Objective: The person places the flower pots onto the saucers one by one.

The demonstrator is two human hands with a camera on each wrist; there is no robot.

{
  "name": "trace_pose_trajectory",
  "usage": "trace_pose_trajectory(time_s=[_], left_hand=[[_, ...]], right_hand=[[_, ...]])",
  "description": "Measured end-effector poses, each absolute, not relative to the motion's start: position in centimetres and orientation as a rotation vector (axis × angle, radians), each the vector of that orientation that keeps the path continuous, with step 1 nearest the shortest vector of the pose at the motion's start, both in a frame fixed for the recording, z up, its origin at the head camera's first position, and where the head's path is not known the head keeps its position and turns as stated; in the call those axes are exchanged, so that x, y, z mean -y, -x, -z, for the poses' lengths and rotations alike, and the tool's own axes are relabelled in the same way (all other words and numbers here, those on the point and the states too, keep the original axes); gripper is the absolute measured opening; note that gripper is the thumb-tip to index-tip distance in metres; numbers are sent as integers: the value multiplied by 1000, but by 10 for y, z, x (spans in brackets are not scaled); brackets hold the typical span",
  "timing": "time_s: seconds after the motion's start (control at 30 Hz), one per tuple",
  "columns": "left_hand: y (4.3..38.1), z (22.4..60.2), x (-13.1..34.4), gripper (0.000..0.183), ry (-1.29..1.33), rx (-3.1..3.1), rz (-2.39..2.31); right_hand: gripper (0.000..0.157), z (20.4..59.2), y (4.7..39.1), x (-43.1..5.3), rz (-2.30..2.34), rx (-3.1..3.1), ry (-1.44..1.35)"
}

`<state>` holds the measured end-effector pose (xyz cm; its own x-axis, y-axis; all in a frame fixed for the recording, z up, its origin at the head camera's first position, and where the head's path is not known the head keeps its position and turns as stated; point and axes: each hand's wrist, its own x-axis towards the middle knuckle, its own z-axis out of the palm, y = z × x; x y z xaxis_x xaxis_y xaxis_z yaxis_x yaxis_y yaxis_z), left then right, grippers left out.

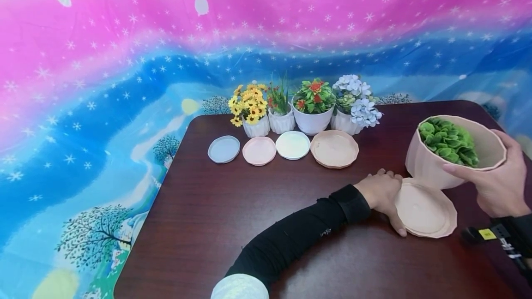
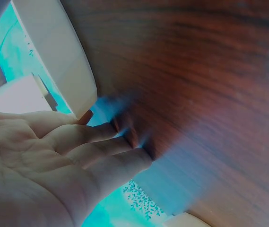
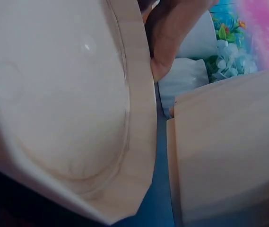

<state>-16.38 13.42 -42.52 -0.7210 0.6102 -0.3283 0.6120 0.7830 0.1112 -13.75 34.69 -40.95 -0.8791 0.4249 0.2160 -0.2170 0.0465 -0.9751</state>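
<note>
On the right, in the head view, my right hand [image 1: 504, 181] grips a large pale pink flowerpot [image 1: 430, 170] by its near right wall, thumb along the rim. The pot leans over and holds a leafy green plant [image 1: 450, 144]. Close below it is a pale pink scalloped saucer [image 1: 426, 211]. My left hand [image 1: 382, 193] touches the saucer's left rim, thumb along the near side and the other fingers toward the back. In the left wrist view the fingers [image 2: 101, 156] extend nearly straight, the index finger right at the saucer's edge [image 2: 70, 61].
At the back stand white pots with yellow flowers [image 1: 251, 103], a grassy plant [image 1: 280, 93], red-flowered greenery [image 1: 313, 96] and pale blue hydrangeas [image 1: 359, 100]. Before them lie a grey saucer [image 1: 224, 149], a pink one [image 1: 259, 151], a white one [image 1: 293, 145] and a larger peach one [image 1: 334, 148].
</note>
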Motion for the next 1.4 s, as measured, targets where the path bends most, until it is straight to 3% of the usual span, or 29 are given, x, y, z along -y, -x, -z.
trace_pose_trajectory(time_s=[0.33, 0.7, 1.4], left_hand=[[163, 425, -133, 116, -938, -2634, 20], [162, 426, -133, 116, -921, -2631, -10], [165, 425, -131, 125, -919, -2632, 1]], right_hand=[[106, 410, 118, -351, -1538, 2229, 300], [97, 419, 110, -347, -2061, 1683, -197], [108, 425, 82, -333, -2187, 1593, -260]])
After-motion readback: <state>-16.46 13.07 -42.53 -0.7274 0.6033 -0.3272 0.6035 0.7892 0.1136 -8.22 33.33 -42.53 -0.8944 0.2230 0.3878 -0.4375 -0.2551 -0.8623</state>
